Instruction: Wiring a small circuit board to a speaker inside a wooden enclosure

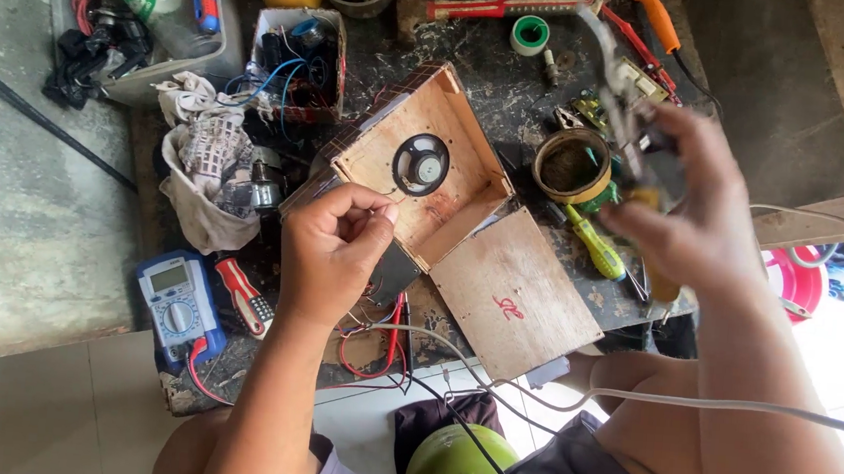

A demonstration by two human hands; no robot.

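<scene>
- Left hand (333,250) is pinched shut on a thin wire (382,196), thumb and forefinger together, right at the rim of the open wooden speaker box (451,119).
- That box lies on its side on the cluttered tabletop (514,84), small round speaker (421,164) facing up inside, with its loose wooden panel (516,293) just beside it.
- Right hand (690,213) is raised above the tabletop's right edge, fingers closed around a soldering tool (641,134), its white cord (730,404) trailing across the lap.
- Looks like the wiring step: the lead is being held ready for the speaker.
- The next move likely calls for steadying that wire against a speaker terminal and bringing the tip down carefully.
- A blue multimeter (176,303) sits near the left wrist.
</scene>
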